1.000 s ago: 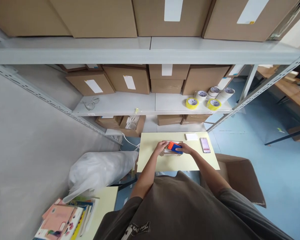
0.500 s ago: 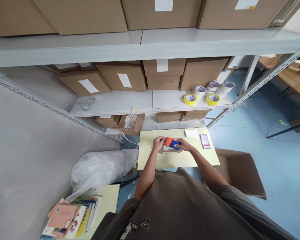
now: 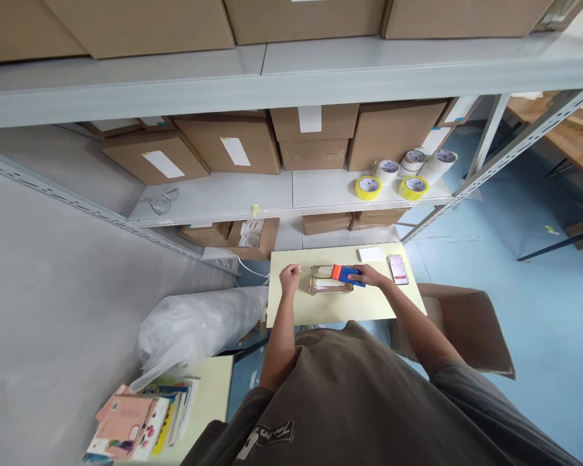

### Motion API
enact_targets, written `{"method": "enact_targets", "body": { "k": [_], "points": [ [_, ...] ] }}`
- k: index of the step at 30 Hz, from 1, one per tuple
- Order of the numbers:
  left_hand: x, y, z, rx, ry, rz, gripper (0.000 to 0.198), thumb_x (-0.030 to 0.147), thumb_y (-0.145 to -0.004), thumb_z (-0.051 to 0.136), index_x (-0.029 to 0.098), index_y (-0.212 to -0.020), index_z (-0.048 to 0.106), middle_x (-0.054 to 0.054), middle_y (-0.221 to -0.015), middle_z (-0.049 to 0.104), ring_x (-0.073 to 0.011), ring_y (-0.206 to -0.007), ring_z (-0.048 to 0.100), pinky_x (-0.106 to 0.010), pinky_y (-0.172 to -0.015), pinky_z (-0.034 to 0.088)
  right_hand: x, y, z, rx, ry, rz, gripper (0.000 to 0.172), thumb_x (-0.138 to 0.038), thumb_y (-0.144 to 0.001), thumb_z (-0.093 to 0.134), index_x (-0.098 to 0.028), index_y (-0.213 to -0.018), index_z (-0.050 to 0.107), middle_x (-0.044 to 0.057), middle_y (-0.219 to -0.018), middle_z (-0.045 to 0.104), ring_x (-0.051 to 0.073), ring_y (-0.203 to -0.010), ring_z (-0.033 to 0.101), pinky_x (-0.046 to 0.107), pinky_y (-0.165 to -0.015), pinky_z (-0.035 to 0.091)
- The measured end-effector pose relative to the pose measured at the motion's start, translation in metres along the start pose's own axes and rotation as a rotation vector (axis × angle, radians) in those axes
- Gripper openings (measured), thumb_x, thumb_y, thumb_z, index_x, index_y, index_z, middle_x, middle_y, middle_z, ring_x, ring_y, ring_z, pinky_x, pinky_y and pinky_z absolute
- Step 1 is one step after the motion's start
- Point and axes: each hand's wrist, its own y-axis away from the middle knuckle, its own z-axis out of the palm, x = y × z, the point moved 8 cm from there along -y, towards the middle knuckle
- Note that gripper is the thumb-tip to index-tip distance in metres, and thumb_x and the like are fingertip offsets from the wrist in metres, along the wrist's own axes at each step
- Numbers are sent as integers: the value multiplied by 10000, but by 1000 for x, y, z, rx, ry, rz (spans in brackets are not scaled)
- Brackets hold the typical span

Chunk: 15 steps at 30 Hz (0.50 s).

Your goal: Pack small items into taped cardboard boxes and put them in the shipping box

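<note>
My right hand grips an orange-and-blue tape dispenser by its blue end. The dispenser's orange end points left, above a small taped cardboard box with white labels on its top. Left of that box, my left hand is closed in a pinch, apart from the dispenser. Whatever lies between its fingertips is too small to make out. Both hands are over the pale yellow table.
Behind the table, a metal shelf holds cartons and tape rolls. A phone and white cards lie on the table. An open carton stands right; a white plastic bundle and magazines are left.
My left hand has come away from the dispenser's orange end and moved left. The right hand has shifted a little right with the dispenser, uncovering more of the box.
</note>
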Motion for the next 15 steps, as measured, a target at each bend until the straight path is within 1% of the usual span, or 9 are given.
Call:
{"method": "enact_targets", "body": {
  "k": [4,6,11,13,15],
  "points": [
    [-35,2,12,-37,9,-135,248,336,-860,598,199,-855,805,-49,-768,765,-208,-794,713,-295,-782,543,0,-23,12,-47,106,32,478,-664,-814,743,-203,-940,754,83,-929,793,234,-804,700,277,-701,498],
    [-48,2,20,-45,21,-184,244,331,-840,601,189,-815,797,-45,-721,744,-204,-762,705,-288,-749,539,1,-32,16,-55,154,47,476,-666,-816,738,-199,-904,754,89,-905,791,230,-771,696,281,-681,489],
    [-69,-4,41,-48,30,-242,214,343,-800,615,198,-772,770,-15,-672,720,-198,-768,705,-279,-748,541,5,-41,15,-46,216,96,482,-679,-784,770,-205,-873,761,81,-898,789,233,-781,697,277,-669,480],
    [-76,-5,54,-57,39,-267,205,355,-791,627,204,-755,760,-13,-656,714,-202,-760,707,-291,-755,546,3,-42,15,-45,212,112,491,-690,-767,788,-211,-871,763,74,-897,787,234,-801,700,270,-671,480],
    [-80,-5,70,-75,57,-284,207,364,-787,642,196,-750,758,-35,-670,724,-211,-756,714,-304,-754,549,2,-41,16,-52,207,130,497,-699,-770,785,-213,-868,762,74,-891,785,234,-798,699,269,-668,477]
  ]
}}
